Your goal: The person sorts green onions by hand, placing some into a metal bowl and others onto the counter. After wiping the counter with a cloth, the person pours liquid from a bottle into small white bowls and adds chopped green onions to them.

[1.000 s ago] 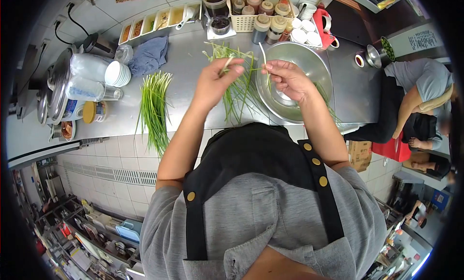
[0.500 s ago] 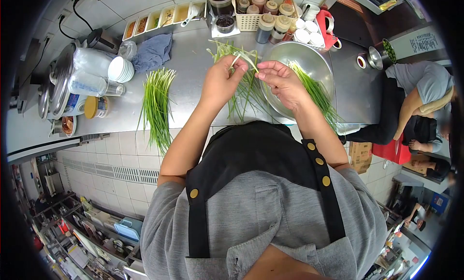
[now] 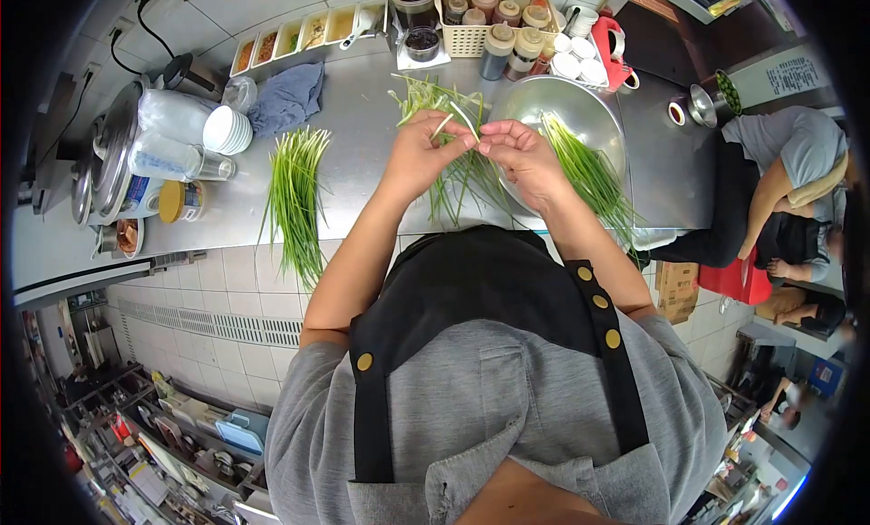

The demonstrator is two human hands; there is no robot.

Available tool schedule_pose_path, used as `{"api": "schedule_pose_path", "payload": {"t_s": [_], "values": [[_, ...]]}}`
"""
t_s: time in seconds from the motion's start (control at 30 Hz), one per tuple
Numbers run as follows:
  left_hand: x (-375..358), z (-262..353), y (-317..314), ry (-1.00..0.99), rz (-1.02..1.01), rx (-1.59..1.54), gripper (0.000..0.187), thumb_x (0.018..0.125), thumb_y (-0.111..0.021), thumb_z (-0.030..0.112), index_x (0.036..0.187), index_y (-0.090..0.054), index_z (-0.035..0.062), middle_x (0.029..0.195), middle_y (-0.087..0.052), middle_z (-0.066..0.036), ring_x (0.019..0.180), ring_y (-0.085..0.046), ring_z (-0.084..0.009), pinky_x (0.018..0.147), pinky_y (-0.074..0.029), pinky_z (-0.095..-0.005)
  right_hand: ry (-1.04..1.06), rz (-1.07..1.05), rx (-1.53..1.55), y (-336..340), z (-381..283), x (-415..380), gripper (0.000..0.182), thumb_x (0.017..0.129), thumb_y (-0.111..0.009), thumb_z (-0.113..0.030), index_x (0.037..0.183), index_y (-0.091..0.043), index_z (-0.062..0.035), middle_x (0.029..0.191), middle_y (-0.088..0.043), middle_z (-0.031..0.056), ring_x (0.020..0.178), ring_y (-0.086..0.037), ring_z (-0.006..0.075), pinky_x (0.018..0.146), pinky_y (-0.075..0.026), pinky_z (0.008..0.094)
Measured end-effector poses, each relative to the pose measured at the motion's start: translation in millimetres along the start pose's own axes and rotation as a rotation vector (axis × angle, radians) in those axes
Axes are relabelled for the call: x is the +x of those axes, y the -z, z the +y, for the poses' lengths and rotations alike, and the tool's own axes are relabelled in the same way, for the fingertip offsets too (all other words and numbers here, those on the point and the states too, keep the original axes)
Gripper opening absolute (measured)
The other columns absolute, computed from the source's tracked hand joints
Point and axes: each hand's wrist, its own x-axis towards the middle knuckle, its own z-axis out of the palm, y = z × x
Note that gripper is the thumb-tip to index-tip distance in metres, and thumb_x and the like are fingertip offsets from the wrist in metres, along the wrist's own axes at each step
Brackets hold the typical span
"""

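Green, slender stalks with pale ends lie in three places: a neat left-hand bundle [image 3: 294, 185] on the steel counter [image 3: 358, 167], its tips hanging over the edge; a looser pile [image 3: 453, 194] under the hands; and a sheaf [image 3: 584, 167] resting in the metal bowl [image 3: 535, 104], tips past the rim. Left hand [image 3: 415, 163]: thumb and fingers nearly closed, a pale stem [image 3: 443, 125] showing between them. Right hand [image 3: 527, 161]: thumb and forefinger pinched, apparently on the lower end of a white stem [image 3: 463, 119]. Fingertips of both hands practically meet; cannot tell whether the two pieces belong to one stalk. Judgement on technique: thin stems like these probably bruise or snap easily, so a light pinch close to the pale end should serve best, with one hand steadying while the other works. Keeping the held pieces clear of the pile should prevent tangling.
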Motion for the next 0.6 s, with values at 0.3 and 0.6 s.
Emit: {"api": "schedule_pose_path", "payload": {"t_s": [0.3, 0.6], "values": [[-3.0, 12.0, 1.1, -0.023, 0.133, 0.235, 0.012, 0.080, -0.067, 0.015, 0.086, -0.066, 0.0040, 0.092, -0.056, -0.010, 0.072, -0.054, -0.0223, 0.064, -0.045, -0.0320, 0.099, 0.001, -0.085, 0.6, 9.8, -0.8, 0.031, 0.081, -0.068, 0.000, 0.109, -0.056, -0.0043, 0.088, -0.067, 0.0028, 0.065, -0.055, 0.0014, 0.051, -0.034, 0.0150], [23.7, -11.9, 29.3, -0.009, 0.348, 0.254, 0.013, 0.079, -0.067, 0.015, 0.086, -0.067, 0.0038, 0.093, -0.057, -0.011, 0.056, -0.048, -0.0162, 0.057, -0.043, -0.0313, 0.096, 0.037, -0.101, 13.7, 17.5, -6.0, 0.031, 0.082, -0.066, 0.002, 0.110, -0.055, -0.0029, 0.089, -0.067, 0.0057, 0.082, -0.063, 0.0089, 0.067, -0.045, 0.0178]]}}
